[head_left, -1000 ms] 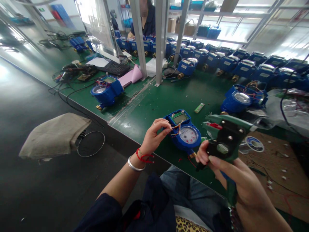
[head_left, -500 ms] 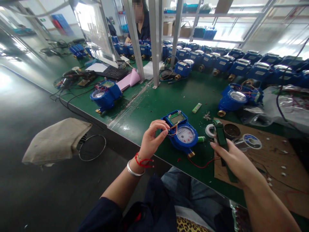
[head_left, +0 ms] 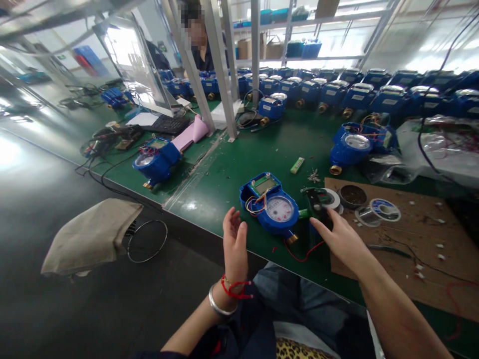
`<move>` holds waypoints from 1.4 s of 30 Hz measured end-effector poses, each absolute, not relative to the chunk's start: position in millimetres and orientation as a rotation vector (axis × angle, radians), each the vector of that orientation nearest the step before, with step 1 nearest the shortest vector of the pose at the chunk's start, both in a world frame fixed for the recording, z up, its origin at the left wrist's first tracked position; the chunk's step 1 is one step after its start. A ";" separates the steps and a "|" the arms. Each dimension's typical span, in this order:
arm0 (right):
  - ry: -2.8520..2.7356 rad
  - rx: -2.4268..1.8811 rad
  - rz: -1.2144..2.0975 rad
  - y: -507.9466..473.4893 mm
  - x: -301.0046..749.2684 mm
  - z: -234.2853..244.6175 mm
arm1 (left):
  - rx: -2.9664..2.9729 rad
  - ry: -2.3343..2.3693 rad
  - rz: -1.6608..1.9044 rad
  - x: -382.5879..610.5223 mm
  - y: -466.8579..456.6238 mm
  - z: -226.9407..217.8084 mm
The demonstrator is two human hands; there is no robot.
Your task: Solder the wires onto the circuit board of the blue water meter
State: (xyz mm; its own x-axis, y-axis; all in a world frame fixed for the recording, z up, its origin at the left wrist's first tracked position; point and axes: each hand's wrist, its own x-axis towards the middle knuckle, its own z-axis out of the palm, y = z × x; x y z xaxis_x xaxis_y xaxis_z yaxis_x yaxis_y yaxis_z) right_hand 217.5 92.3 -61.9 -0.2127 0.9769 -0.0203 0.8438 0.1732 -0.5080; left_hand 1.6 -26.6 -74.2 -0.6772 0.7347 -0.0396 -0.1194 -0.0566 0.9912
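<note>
A blue water meter with a white dial, a small display and loose coloured wires lies near the front edge of the green bench. My left hand hovers just left of it, open with fingers stretched and nothing in it. My right hand lies flat, fingers out, over the handles of a green-and-black hand tool that rests on the bench right of the meter. A thin red wire curls on the bench below the meter.
A cardboard sheet at right carries solder spools and a tape roll. Several more blue meters line the back; one sits left, one right. A person sits across the bench behind uprights. A cloth-covered seat stands on the floor.
My left hand let go of the meter's wires and drew back, opening. My right hand lowered the green tool from the air onto the bench beside the meter.
</note>
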 end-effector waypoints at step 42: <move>-2.220 -1.094 0.837 6.3 160.0 -23.6 | 0.725 1.245 1.518 -13.1 4.6 -37.1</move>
State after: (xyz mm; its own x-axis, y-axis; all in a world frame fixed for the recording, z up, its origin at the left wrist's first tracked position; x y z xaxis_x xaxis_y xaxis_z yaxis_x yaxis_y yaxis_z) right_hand 160.0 6.3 -23.6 -0.5365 0.8247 0.1792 0.5012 0.4822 -0.7186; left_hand -13.1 4.6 -37.1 -0.3185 0.9376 -0.1393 -0.3200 0.0320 0.9469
